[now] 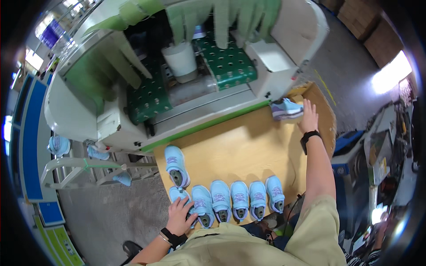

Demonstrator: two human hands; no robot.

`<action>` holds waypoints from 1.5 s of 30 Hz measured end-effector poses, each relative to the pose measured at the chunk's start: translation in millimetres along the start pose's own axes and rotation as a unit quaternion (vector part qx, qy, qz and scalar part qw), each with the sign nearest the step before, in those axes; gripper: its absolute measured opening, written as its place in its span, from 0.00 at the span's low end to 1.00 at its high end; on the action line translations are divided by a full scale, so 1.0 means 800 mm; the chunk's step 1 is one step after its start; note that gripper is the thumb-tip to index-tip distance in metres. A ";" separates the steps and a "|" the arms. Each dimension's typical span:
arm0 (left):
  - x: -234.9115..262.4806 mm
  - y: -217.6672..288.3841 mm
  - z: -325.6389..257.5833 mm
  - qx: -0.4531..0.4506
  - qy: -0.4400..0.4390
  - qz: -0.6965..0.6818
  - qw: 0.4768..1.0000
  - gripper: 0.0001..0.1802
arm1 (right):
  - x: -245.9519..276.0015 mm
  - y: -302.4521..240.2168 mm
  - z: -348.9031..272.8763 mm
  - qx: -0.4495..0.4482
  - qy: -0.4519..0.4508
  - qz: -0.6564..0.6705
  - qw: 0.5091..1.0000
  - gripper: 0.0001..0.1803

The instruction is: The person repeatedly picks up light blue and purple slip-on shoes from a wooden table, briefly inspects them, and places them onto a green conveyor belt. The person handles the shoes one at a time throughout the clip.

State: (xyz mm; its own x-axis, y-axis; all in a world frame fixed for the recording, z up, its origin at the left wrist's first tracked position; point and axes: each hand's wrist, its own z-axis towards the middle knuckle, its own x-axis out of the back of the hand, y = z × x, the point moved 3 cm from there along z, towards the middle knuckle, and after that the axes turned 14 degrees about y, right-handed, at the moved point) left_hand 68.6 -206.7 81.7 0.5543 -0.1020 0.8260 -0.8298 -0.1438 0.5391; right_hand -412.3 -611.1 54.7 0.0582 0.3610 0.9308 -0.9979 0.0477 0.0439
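At the row's left end, a light blue sneaker (pixel 175 193) is partly covered by my left hand (pixel 179 217), whose bent fingers lie over its heel end. Close beside that hand stands another light blue sneaker (pixel 202 205) with purple laces and a dark insert in its opening. My right hand (pixel 309 117) is stretched out at the table's far right, fingers extended and apart. Against its left side sits a light blue sneaker (pixel 286 109) turned sideways; whether they touch is hard to tell. A further sneaker (pixel 176 164) stands behind the row's left end.
Several matching sneakers (pixel 239 200) line the near edge of the wooden tabletop (pixel 239 150). Beyond it is a machine with a perforated green belt (pixel 230 62), hanging green strips and a white cup-shaped part (pixel 179 60). A metal rack (pixel 106 166) with sneakers stands left. Cardboard (pixel 326 106) edges the right.
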 end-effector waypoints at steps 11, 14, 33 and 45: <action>0.006 0.002 0.001 0.033 -0.019 -0.014 0.999 0.30 | 0.010 0.012 -0.099 -0.141 -0.158 0.250 0.945 0.34; 0.035 0.028 0.024 0.015 0.045 -0.055 0.997 0.30 | 0.090 0.001 -0.153 -0.080 -0.108 0.253 0.958 0.30; 0.128 0.131 0.046 -0.306 0.274 -0.200 0.889 0.42 | 0.244 -0.212 -0.453 -0.069 -0.247 0.568 0.782 0.41; 0.252 0.101 0.310 -0.180 0.570 -0.357 0.718 0.51 | 0.246 -0.276 -0.464 0.056 -0.305 0.418 0.854 0.50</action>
State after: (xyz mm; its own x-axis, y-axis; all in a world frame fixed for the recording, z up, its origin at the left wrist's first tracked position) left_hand 129.3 -482.6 251.2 0.6045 0.7725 -0.1946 -0.4358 0.5251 0.7309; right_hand -169.6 -204.7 93.5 -0.6670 -0.3286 0.6687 -0.6824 -0.0907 -0.7253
